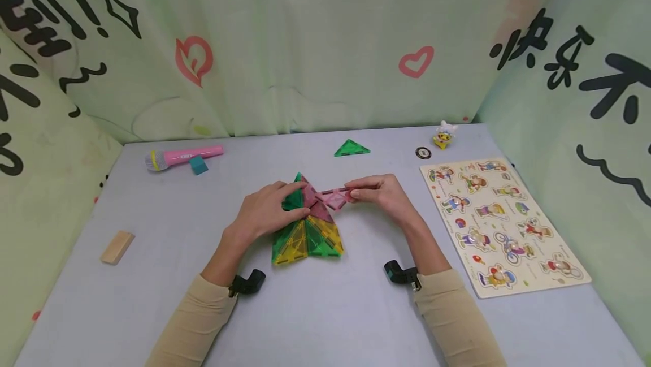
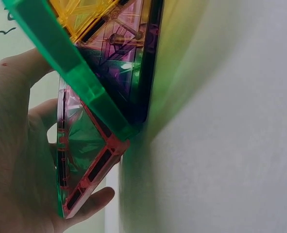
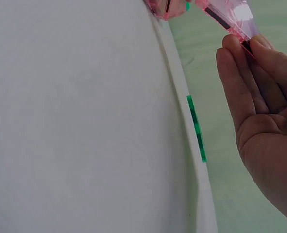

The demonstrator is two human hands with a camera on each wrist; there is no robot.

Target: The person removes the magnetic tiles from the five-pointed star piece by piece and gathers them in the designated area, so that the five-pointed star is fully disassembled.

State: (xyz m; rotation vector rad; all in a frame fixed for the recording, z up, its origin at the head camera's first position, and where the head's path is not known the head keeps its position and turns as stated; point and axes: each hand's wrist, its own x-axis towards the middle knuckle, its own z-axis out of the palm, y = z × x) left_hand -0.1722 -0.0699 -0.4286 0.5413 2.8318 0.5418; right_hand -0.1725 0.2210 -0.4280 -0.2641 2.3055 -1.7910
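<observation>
The tile shape [image 1: 316, 228], a standing thing of see-through green, yellow and pink triangles, is on the table [image 1: 305, 322] in front of me, between my two hands. My left hand [image 1: 267, 206] grips it from the left, fingers over the far side and thumb across the near one. My right hand [image 1: 381, 194] pinches a pink tile [image 1: 335, 201] between thumb and fingertips just right of the shape (whether the two touch, I cannot tell).

Beyond the shape and a little to its right lies a green triangle [image 1: 352, 149], flat on the cloth. Far to the shape's left, and beyond it, is a pink microphone [image 1: 185, 156], with a teal block [image 1: 198, 165] just at its near side. A wooden block [image 1: 117, 247] lies well left of the shape. Right of the shape sits a picture board [image 1: 511, 223] (cartoon figures all over it); beyond and right are a black disc [image 1: 423, 153] and a little figurine [image 1: 443, 136].
</observation>
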